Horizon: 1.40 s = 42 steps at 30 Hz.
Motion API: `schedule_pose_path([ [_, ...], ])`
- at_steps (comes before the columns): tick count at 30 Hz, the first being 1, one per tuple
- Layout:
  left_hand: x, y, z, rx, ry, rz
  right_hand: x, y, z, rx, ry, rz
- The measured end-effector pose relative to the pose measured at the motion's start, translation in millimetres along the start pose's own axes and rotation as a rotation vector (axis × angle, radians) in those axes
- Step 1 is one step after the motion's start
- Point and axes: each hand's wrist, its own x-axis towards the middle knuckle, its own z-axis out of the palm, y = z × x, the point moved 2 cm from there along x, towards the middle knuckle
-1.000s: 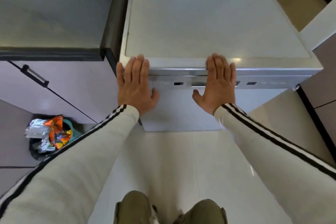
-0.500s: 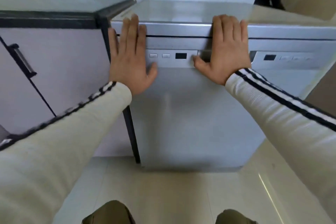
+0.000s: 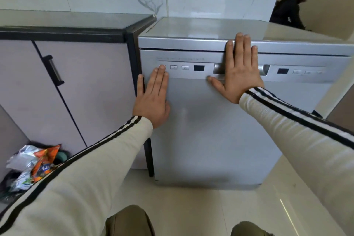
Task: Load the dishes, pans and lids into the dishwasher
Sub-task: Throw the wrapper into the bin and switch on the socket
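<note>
Dishwasher [image 3: 210, 130], a silver freestanding one, stands straight ahead of both hands with its door upright and closed. The left hand [image 3: 153, 99] lies flat on the door near its left edge. Its fingers are straight and close together, holding nothing, and the fingertips reach up to the control strip at the leftmost button [image 3: 162, 67]. The right hand [image 3: 239, 74] is also spread flat and grips nothing. Its palm covers most of the recessed door handle [image 3: 265, 69], its fingertips reach the front edge of the machine's top, and its thumb is stretched out to the left along the bottom of the strip. Between the two hands on that strip sit two small buttons [image 3: 173, 67] and a dark display [image 3: 198, 68]. Both arms wear cream sleeves [image 3: 95, 159] with black stripes.

Left of the left hand, just beside the machine, is a pale cabinet [image 3: 86, 86] with a dark bar handle [image 3: 53, 70], under a dark-edged surface [image 3: 63, 19]. Below that arm, a bin [image 3: 38, 163] holds crumpled wrappers, one of them orange. Beyond the right hand, well apart, a person in dark clothes [image 3: 289, 9] is seen in the background. Pale tiles cover the floor [image 3: 191, 207] beneath the hands.
</note>
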Motion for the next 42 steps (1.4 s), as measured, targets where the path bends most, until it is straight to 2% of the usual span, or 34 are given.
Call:
schedule_pose_path([
  [12, 3, 12, 1, -0.021, -0.044, -0.072, -2, 7, -3, 0.045, -0.013, -0.033],
  [22, 0, 5, -3, 0.008, -0.056, -0.042, -5, 15, -9, 0.007, -0.079, -0.075],
  [42, 2, 18, 1, 0.007, -0.121, -0.1, -5, 10, -8, 0.011, -0.091, -0.041],
])
